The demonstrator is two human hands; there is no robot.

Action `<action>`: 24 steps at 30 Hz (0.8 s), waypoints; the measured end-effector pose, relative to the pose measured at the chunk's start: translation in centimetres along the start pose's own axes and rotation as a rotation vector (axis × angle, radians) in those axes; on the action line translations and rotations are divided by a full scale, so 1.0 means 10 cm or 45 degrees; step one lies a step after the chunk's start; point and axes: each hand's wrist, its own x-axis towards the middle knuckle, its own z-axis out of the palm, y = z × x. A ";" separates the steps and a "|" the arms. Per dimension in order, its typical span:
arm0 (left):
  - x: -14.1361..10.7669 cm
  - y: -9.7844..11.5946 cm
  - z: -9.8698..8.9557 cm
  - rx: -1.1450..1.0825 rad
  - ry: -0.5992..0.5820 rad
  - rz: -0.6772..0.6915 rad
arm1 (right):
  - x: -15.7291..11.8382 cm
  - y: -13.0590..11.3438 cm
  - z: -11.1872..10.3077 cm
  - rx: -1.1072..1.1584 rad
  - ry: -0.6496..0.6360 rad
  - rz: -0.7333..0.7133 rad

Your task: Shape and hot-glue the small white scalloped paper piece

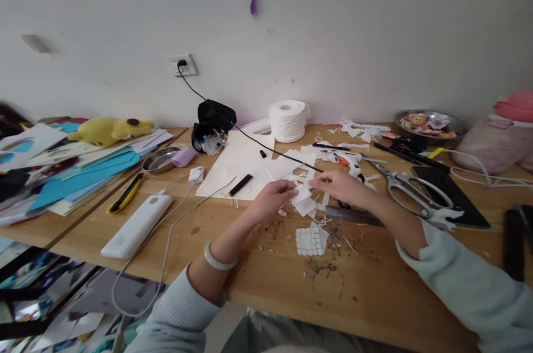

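Over the middle of the wooden table, my left hand [275, 196] has its fingers closed at the edge of a small white paper piece [302, 193]. My right hand [339, 185] is just to the right, its thumb and fingertips pinched together near a thin pale strip; what they hold is too small to make out. Below both hands lie crumpled white paper scraps [306, 207]. Nearer the table's front edge sits a small square white piece with a scalloped border [308, 242], flat on the wood. A metal ruler [353, 216] lies partly under my right forearm.
A toilet paper roll [287, 121] stands by the wall. Large scissors [410, 189] and a black tablet [452, 196] lie right. A white power bank [136, 226], yellow cutter [125, 193] and stacked papers [89, 175] are left. A black cable [266, 147] crosses the table's back.
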 end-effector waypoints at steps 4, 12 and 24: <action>0.00 -0.02 0.04 0.017 0.022 0.009 | -0.01 -0.05 0.12 0.154 -0.124 0.020; 0.01 -0.06 0.06 0.028 0.063 -0.022 | 0.02 0.01 0.14 0.135 -0.188 0.043; 0.07 -0.21 0.16 0.304 0.162 -0.025 | 0.10 0.11 0.32 0.028 -0.143 0.180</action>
